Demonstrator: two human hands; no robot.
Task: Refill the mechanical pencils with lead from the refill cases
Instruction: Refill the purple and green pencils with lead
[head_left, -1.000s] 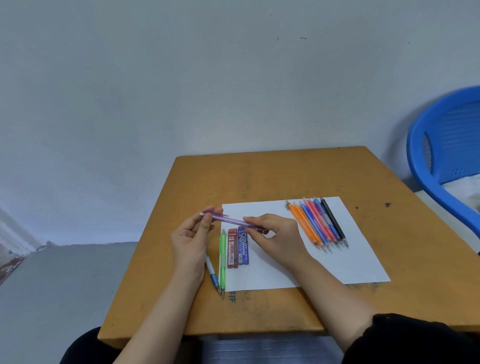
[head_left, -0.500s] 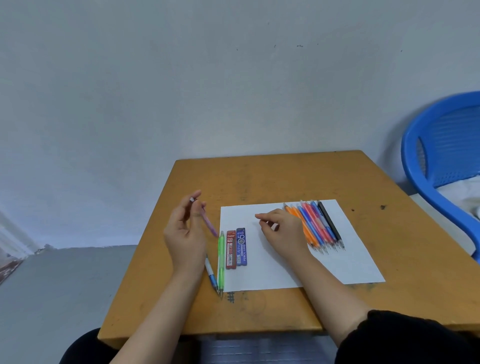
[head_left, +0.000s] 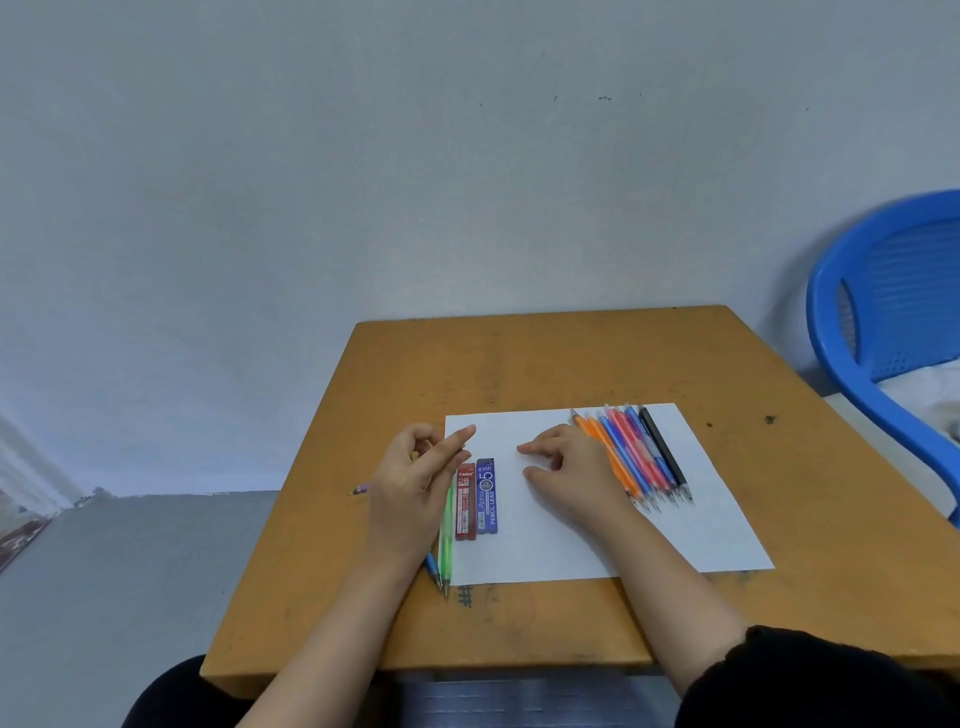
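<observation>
My left hand (head_left: 413, 480) grips a purple mechanical pencil (head_left: 359, 489); only its tip shows, sticking out to the left of the hand. Just right of that hand lie a red refill case (head_left: 466, 501) and a blue refill case (head_left: 485, 496), side by side on the white paper (head_left: 571, 545). A green pencil (head_left: 447, 543) and a blue pencil (head_left: 432, 566) lie along the paper's left edge, partly under my left wrist. My right hand (head_left: 569, 467) rests on the paper with loosely curled fingers and nothing seen in it, touching a row of several coloured pencils (head_left: 636, 457).
The wooden table (head_left: 519, 364) stands against a plain grey wall. A blue plastic chair (head_left: 883, 332) stands beyond the table's right edge. My dark sleeve covers the right forearm at the near edge.
My right hand let go of the purple pencil and moved right onto the paper beside the pencil row. My left hand turned the pencil so its tip points left.
</observation>
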